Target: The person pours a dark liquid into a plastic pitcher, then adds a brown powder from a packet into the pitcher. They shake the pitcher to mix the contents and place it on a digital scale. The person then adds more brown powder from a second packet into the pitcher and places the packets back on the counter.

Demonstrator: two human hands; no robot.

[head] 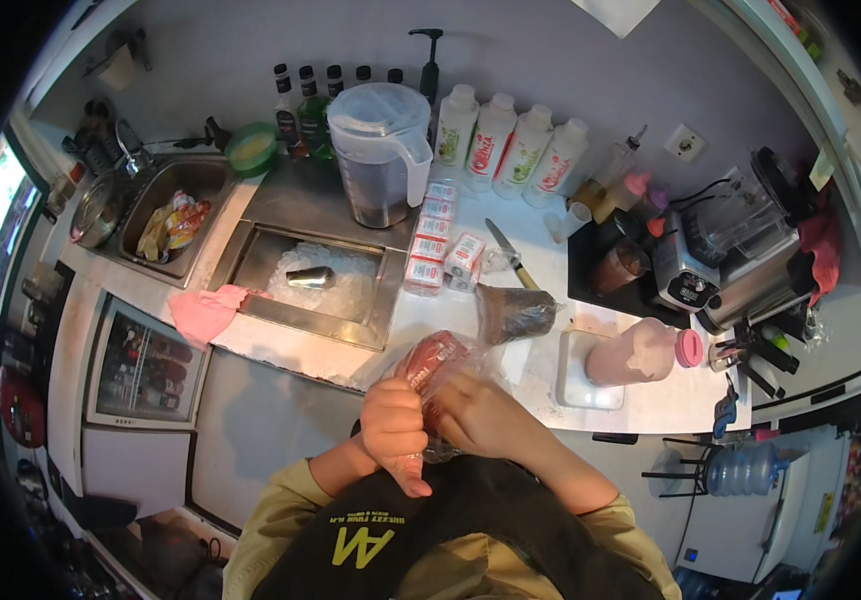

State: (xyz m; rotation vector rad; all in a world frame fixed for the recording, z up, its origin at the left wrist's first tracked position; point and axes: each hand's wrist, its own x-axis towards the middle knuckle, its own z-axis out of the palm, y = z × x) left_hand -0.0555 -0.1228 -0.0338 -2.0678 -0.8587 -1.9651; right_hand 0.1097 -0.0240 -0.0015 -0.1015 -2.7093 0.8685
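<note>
Close to my body, beyond the front edge of the counter, my left hand [394, 427] grips a red printed pouch [430, 360] with its thumb pointing toward me. Clear plastic film wraps around the pouch. My right hand [475, 412] pinches this plastic with bent fingers, right beside the left. A clear bag of dark brown contents [517, 313] lies on the counter just ahead. Behind it rest a knife with a pale handle [526, 276] and several small red-and-white cartons [430, 225], one apart from the row.
Left stand an ice bin with a metal scoop [310, 277], a pink cloth [205, 313] and a sink [175, 180] holding wrappers. A lidded pitcher [378, 157] and bottles [457, 127] line the wall. Right are a white scale [588, 390], a pink-tinted jug [633, 352] and a blender [689, 262].
</note>
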